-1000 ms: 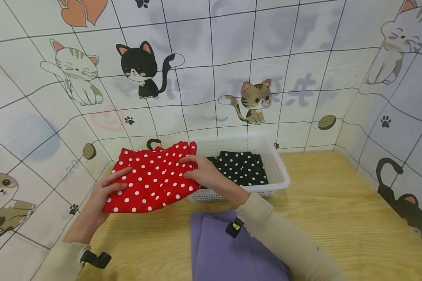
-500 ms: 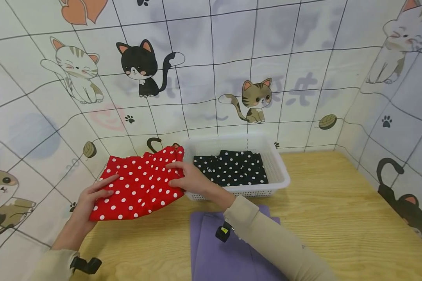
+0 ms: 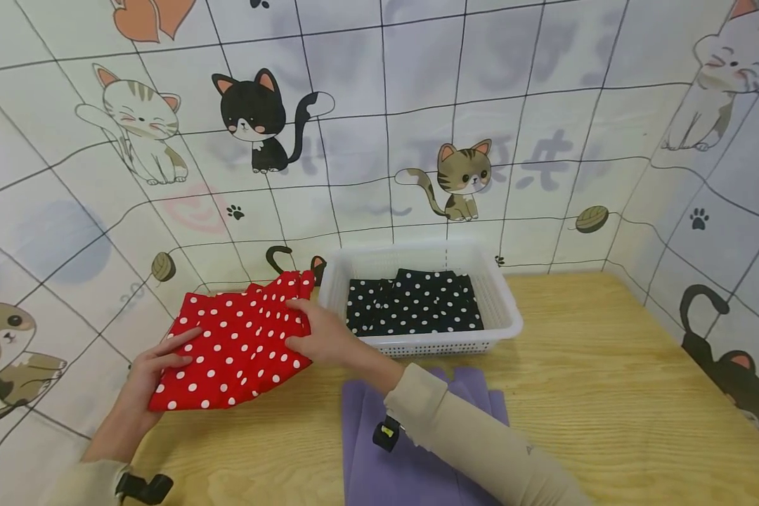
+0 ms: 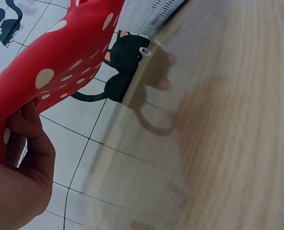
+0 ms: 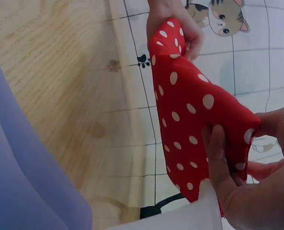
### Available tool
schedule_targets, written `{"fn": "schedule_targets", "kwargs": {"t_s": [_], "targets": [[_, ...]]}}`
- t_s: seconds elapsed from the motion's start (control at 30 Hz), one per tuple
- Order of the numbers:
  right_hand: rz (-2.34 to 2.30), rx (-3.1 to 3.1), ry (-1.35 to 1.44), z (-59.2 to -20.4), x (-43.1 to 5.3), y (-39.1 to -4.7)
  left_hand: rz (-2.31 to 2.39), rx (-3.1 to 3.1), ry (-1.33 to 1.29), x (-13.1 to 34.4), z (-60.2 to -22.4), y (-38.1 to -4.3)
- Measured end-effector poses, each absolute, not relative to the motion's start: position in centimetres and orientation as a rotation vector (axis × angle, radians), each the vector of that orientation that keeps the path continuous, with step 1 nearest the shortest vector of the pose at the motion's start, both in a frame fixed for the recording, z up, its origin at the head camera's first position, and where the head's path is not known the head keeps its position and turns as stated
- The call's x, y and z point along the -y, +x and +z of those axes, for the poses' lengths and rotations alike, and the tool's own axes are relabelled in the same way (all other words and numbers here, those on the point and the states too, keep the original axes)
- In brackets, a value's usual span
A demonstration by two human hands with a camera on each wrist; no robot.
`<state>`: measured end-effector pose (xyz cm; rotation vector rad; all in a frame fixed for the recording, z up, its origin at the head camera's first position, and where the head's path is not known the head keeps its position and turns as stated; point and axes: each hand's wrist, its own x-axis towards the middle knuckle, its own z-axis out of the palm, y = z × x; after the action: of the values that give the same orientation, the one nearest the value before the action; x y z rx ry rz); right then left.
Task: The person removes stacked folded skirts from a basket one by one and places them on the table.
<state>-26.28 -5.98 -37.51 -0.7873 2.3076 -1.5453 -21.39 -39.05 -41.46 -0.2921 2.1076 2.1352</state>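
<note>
A folded red garment [image 3: 234,348] with white polka dots and a gathered edge is held above the left side of the table. My left hand [image 3: 138,386] grips its left end, curled fingers tucked beneath the cloth in the left wrist view. At the other end, my right hand [image 3: 325,339] pinches the gathered edge; the right wrist view has the thumb and fingers on opposite faces of the red fabric [image 5: 180,120]. Just right of that hand stands a white plastic basket [image 3: 502,309]. Inside it lies a folded black garment [image 3: 417,306] with white dots.
Folded purple cloth [image 3: 386,464] lies at the table's front, partly under my right forearm. The wooden table [image 3: 607,379] extends to the right. Cat-printed wall sheeting [image 3: 354,176] closes off the back and both sides, and the basket stands against the back.
Both hands have carried the red garment left and down, away from the basket. More of the black garment and the basket's left side now shows. The basket has stayed put.
</note>
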Motion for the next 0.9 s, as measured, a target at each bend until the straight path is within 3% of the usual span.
{"fn": "schedule_targets", "kwargs": {"t_s": [0.6,0.9], "targets": [[-0.867,-2.534,-0.747,-40.8,8.2,-24.3,1.67,-2.397,-0.4,39.9,-44.0,-22.2],[-0.863,-2.468,-0.703,-42.2,7.7,-25.5,1.548,-2.539,-0.542,40.1,-44.9,-24.7]]}}
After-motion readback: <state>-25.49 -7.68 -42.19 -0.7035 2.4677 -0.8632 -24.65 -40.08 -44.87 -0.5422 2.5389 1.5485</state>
